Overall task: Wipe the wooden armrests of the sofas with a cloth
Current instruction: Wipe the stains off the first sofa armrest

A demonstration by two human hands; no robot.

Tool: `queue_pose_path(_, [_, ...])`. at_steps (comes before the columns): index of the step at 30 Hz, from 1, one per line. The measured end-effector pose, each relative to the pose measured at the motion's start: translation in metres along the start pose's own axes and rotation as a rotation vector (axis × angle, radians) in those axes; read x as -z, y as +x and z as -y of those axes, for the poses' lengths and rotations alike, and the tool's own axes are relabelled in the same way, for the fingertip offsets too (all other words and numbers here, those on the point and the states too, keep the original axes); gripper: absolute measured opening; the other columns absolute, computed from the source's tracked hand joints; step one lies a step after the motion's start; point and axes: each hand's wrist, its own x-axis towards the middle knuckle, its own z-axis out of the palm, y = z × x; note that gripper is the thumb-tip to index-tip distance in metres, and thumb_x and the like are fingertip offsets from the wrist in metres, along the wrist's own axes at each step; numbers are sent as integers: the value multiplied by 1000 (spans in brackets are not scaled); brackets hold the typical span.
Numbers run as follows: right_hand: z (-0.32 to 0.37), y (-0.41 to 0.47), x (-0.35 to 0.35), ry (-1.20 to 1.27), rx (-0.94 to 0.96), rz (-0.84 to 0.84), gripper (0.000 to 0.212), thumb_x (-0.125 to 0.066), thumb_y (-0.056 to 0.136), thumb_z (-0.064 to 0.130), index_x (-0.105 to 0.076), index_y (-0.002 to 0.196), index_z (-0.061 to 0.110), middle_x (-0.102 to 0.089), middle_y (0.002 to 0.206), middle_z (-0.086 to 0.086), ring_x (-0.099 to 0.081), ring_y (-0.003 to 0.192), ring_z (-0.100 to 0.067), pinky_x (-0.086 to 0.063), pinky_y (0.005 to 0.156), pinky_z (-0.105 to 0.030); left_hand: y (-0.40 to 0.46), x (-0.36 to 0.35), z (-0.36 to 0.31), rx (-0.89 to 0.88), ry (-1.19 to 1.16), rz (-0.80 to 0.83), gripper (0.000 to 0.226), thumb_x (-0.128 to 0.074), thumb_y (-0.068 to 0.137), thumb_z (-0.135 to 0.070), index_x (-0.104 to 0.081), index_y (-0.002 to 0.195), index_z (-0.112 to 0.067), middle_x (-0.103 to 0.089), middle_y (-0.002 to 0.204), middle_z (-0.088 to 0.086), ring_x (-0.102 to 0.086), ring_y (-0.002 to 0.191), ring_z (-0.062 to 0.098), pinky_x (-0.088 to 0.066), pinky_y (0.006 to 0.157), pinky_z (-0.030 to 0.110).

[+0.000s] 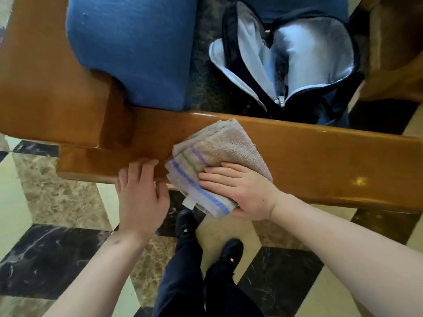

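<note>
A glossy brown wooden armrest (320, 156) runs across the view from lower left to right. On it lies a folded beige cloth (219, 145) with blue, green and purple stripes; its near end hangs over the armrest's front edge. My right hand (242, 191) lies flat on the cloth, thumb curled under the hanging end, pressing it to the wood. My left hand (142, 193) rests just left of the cloth, fingers over the armrest's front edge, holding nothing.
A blue seat cushion (132, 46) sits behind the armrest at the left. An open black backpack (288, 62) with pale lining stands on the seat. Another wooden armrest (398, 49) is at the far right. My dark shoes (187, 223) stand on the marble tile floor (57, 202).
</note>
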Motion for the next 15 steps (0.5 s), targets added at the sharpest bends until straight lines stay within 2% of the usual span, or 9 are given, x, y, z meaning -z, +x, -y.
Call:
queue_pose_path(3, [-21,-48,12,12,-170,-70,65,-60,99,44,-42,155,18,-38,163,2,-28,154,-16,-20,128,-40,0,-17,-49,-48,38,147,42,-55,91,-19,-58,132,-13,-52,137,13,-41,124,37,-39,99,58])
queue_pose_path(5, [-33,-79,19,26,-281,-141,64,-58,98,43,-42,155,19,-38,163,3,-29,154,-15,-22,127,-41,2,-26,-79,-76,48,183,45,-59,93,-22,-57,137,-16,-50,142,9,-38,130,33,-38,104,57])
queue_pose_path(9, [-65,-158,31,56,-533,-209,65,-49,98,46,-42,155,16,-37,163,0,-30,154,-19,-28,124,-50,7,-43,-128,-142,142,237,51,-51,98,-39,-47,147,-25,-45,146,7,-37,131,30,-39,106,51])
queue_pose_path(12, [-84,-225,46,70,-818,-297,70,-36,102,57,-43,154,11,-38,161,-3,-31,152,-23,-28,123,-54,7,-52,-149,-188,202,273,54,-50,97,-44,-39,149,-31,-41,145,7,-36,129,32,-39,104,52])
queue_pose_path(15, [-107,-282,56,121,-1251,-429,62,-46,102,43,-38,156,15,-41,160,-11,-35,149,-30,-24,125,-48,6,-60,-162,-206,243,298,57,-49,97,-48,-31,149,-37,-36,147,9,-33,129,34,-38,103,54])
